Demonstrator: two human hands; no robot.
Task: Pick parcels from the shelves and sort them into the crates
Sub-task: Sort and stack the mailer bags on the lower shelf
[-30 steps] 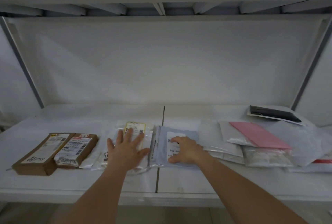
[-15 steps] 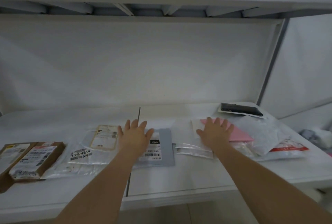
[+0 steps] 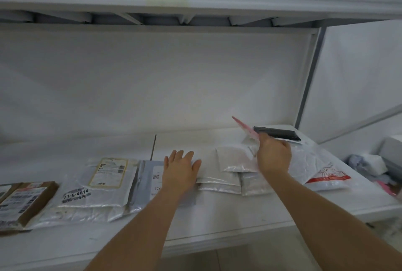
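Head view shows your right hand pinching the pink envelope tilted up off the shelf, its long axis running up-left from your fingers, while your left hand rests flat, fingers spread, on the grey mailer.

Dim, flat light; soft blur; bowed edges

parcel depot: labelled parcels, shelving

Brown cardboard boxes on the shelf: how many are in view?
2. Both sit side by side at the shelf's far left: one brown box with a white label, the other box partly cut off by the frame edge.
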